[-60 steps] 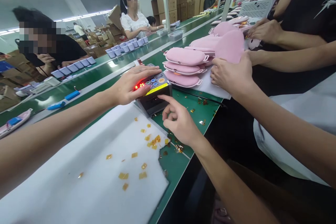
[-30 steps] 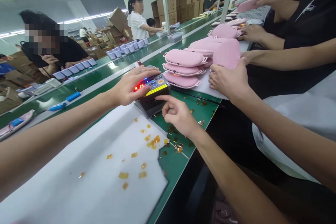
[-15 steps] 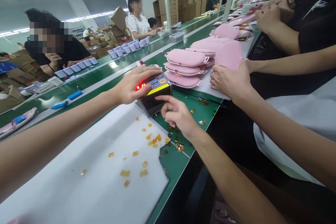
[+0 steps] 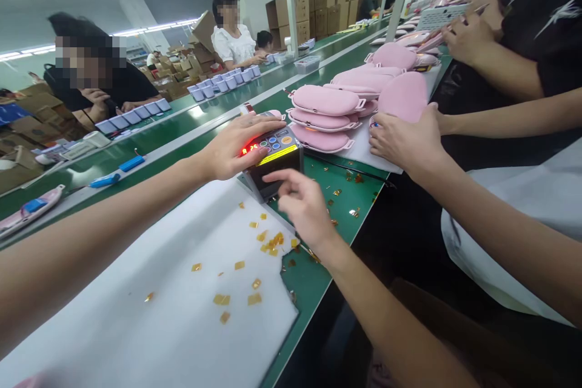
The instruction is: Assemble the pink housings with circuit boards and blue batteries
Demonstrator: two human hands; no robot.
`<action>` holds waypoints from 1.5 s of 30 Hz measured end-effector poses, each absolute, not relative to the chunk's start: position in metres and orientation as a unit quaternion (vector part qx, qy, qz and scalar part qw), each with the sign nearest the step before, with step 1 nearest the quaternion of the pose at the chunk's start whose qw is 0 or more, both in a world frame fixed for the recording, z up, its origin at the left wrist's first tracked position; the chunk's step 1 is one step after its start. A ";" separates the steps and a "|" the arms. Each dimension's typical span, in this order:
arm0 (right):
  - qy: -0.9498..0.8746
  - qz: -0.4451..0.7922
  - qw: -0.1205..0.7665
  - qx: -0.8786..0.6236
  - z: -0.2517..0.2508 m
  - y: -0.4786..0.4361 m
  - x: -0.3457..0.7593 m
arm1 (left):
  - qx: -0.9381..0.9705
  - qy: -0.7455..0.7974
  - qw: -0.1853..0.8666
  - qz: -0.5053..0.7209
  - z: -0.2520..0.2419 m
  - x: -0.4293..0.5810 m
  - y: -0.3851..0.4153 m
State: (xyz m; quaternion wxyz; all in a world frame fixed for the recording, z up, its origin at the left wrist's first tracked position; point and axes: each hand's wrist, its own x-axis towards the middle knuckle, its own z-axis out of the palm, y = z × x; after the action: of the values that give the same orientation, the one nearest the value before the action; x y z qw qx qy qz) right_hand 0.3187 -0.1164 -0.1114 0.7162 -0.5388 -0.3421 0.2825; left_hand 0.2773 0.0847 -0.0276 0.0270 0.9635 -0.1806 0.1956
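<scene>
A grey and black tape dispenser [image 4: 277, 154] with a red lit display, coloured buttons and a yellow label stands on the bench. Across its top lies my left hand [image 4: 236, 144], fingers stretched out and thumb beside the buttons. My right hand [image 4: 307, 203] is just in front of the dispenser, its index finger pointing at the dark front and the other fingers loosely curled. Nothing shows in that hand; whether the fingertip touches the dispenser I cannot tell. Small amber tape pieces [image 4: 273, 242] lie scattered below on a white foam sheet [image 4: 182, 327].
Pink padded shells [image 4: 325, 100] are stacked behind the dispenser. A co-worker's hands [image 4: 404, 139] hold another pink shell [image 4: 403, 96] on the right. A black cable [image 4: 350, 168] crosses the green bench. Blue batteries [image 4: 131, 163] lie at left, and pale purple cups [image 4: 222, 83] line the far side.
My right hand has shifted slightly left along the dispenser's front, its index finger a bit straighter. My left hand stays on top. The view has moved slightly.
</scene>
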 end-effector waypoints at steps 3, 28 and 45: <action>-0.294 0.161 0.726 -0.600 -0.112 -0.118 0.319 | 0.966 -0.180 0.026 0.187 -0.028 0.277 0.086; -0.056 0.002 0.701 -0.711 -0.099 -0.061 0.275 | 0.956 -0.174 0.062 0.229 -0.035 0.270 0.084; -0.453 -0.097 0.417 -0.782 -0.076 -0.121 0.346 | 0.960 -0.178 0.062 0.207 -0.033 0.272 0.083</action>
State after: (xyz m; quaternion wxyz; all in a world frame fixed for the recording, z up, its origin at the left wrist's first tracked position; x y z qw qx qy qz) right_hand 0.3457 -0.1212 -0.0763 0.4166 -0.7825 -0.4525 -0.0969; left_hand 0.2719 0.0834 -0.0328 0.0623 0.9600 -0.1777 0.2071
